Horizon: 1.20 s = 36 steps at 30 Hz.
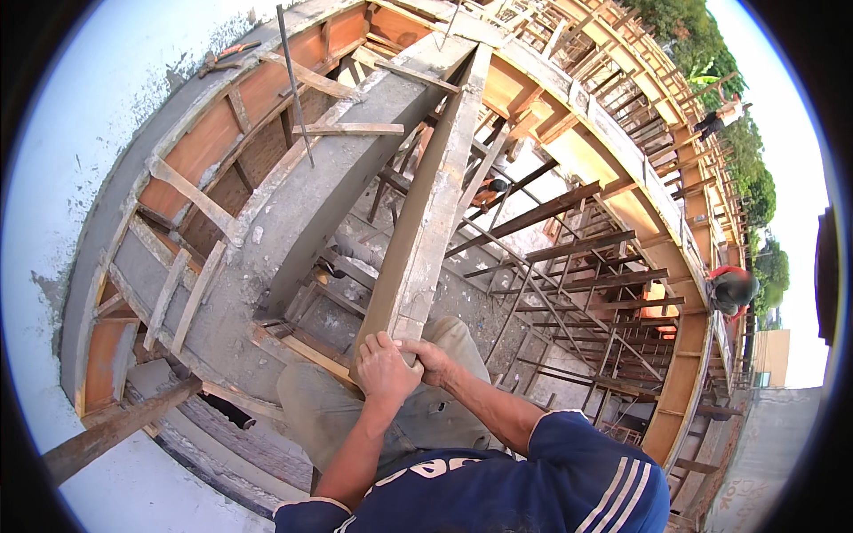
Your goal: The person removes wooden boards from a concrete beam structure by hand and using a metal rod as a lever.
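Observation:
A long, cement-stained wooden formwork panel stretches from in front of my body toward the far concrete beam, tilted above the open gap. My left hand has its fingers wrapped over the panel's near end. Right beside it, my right hand grips the same end, its thumb close to the left hand. My bent knees are just under the panel. To the left of it runs a bare concrete beam.
Below the panel, a deep opening holds many timber props and braces. Formwork with wooden cross strips curves along the left. Tools with orange handles lie at the upper left. Other people are at the right, upper right and below.

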Motion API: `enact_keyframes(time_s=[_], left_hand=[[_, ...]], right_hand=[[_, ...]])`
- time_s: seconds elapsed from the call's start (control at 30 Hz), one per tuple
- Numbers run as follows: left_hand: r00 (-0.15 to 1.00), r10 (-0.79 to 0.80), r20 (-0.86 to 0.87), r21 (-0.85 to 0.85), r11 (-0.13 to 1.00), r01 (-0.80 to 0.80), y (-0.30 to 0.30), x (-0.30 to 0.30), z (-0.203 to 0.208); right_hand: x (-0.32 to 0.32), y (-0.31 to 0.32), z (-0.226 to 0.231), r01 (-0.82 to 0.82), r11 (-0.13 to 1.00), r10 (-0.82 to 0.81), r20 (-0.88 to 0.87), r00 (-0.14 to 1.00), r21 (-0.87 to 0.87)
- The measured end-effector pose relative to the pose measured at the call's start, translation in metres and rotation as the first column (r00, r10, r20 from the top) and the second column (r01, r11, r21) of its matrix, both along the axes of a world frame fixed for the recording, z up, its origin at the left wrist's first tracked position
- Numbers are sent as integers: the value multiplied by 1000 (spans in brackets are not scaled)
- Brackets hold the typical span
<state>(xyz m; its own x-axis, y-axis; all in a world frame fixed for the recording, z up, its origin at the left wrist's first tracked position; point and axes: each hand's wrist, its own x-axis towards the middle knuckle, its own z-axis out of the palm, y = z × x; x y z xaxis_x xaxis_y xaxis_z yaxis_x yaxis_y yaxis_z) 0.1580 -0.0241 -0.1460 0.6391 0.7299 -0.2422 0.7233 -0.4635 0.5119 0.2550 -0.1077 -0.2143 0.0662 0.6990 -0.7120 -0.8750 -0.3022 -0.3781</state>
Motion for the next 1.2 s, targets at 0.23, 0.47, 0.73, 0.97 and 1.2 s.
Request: enact_keyframes(time_s=[0.23, 0.47, 0.73, 0.97, 1.2], left_hand=[[992, -3, -130, -136, 991, -15, 3, -27, -44], [985, -51, 167, -50, 997, 60, -23, -67, -62], [663, -184, 726, 106, 982, 157, -25, -81, -7], [643, -164, 748, 145, 986, 82, -35, -85, -21], [552, -106, 827, 19, 987, 161, -34, -77, -34]], right_hand=[[-20, 19, -44, 29, 999, -29, 5, 1000, -30], [-18, -4, -64, 141, 986, -143, -14, 990, -92], [-19, 0, 29, 255, 963, -252, -44, 967, 89], [-29, -1, 57, 276, 956, -269, -77, 960, 97], [-19, -4, 54, 260, 963, -255, -75, 964, 67]])
